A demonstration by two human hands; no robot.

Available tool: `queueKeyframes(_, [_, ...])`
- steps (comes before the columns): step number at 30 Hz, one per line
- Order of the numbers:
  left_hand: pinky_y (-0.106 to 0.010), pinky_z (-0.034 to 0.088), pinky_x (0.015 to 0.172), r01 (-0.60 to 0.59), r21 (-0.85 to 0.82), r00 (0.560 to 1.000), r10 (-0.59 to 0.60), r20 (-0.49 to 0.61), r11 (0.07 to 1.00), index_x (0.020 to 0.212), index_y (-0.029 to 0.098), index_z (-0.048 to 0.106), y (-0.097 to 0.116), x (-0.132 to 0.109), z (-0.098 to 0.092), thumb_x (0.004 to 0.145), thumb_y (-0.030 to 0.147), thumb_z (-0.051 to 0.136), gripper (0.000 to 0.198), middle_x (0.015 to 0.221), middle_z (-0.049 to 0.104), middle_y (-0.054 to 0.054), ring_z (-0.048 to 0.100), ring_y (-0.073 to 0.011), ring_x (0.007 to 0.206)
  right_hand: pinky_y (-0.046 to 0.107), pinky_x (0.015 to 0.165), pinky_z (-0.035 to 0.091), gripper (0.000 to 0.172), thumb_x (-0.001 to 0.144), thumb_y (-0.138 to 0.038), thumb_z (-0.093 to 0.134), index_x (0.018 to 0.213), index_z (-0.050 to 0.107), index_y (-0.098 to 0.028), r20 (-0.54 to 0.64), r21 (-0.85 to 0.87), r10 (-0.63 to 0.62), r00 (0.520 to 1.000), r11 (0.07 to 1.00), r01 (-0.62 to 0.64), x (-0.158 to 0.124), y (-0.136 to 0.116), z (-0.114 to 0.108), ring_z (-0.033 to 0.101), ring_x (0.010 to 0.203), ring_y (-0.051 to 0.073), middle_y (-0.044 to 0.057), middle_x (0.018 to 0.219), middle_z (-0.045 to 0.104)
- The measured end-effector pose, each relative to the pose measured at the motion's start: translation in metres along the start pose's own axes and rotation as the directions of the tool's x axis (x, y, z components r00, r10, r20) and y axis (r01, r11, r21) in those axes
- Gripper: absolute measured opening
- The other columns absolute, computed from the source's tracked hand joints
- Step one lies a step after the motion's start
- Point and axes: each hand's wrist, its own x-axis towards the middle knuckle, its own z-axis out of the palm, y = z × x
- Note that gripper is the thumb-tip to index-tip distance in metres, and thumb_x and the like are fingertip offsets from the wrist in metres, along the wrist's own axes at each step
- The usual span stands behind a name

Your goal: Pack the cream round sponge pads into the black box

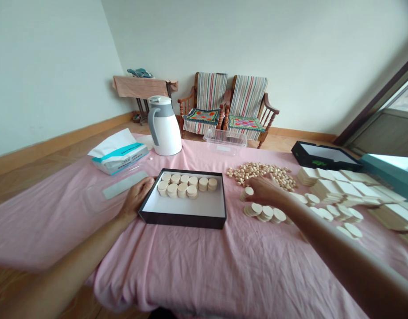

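Observation:
A black box (pixel 183 215) with a white inside lies on the pink tablecloth, with several round wooden discs (pixel 186 185) lined up along its far side. My left hand (pixel 136 198) rests flat against the box's left edge, fingers stretched out. My right hand (pixel 264 189) is to the right of the box, fingers closed round a small stack of wooden discs (pixel 247 192). More loose discs (pixel 265 213) lie just in front of that hand.
A heap of small wooden beads (pixel 262 173) lies behind my right hand. Flat wooden blocks (pixel 336 186), a black lid (pixel 325 156) and a teal box (pixel 391 170) sit at the right. A white jug (pixel 163 126), a tissue pack (pixel 119 153) and a clear container (pixel 225 141) stand at the back.

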Motion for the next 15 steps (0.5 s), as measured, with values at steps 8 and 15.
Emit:
queueKeyframes(8, [-0.023,0.043,0.060,0.009,-0.040,1.000,-0.009,0.002,0.999,0.094,0.015,0.061,0.006,-0.002,0.000,0.080,0.057,0.043,0.048,0.074,0.061,-0.002,0.054,-0.0184,0.070,0.037,0.077,0.032,0.023,0.073,-0.036,0.058,0.088,0.063,-0.019,0.014,0.028,0.008,1.000,1.000,-0.008,0.006,0.000,0.007,0.060,0.090,0.025,0.008,0.091,0.068])
queueKeyframes(15, [-0.022,0.045,0.065,0.012,-0.037,1.000,-0.012,-0.005,0.999,0.099,0.014,0.062,0.006,-0.001,0.000,0.080,0.056,0.044,0.049,0.085,0.065,-0.003,0.057,-0.0194,0.077,0.041,0.081,0.031,0.021,0.070,-0.035,0.062,0.085,0.064,-0.019,0.038,-0.025,0.031,0.999,0.999,-0.030,0.004,-0.012,0.006,0.061,0.088,0.027,0.009,0.088,0.069])
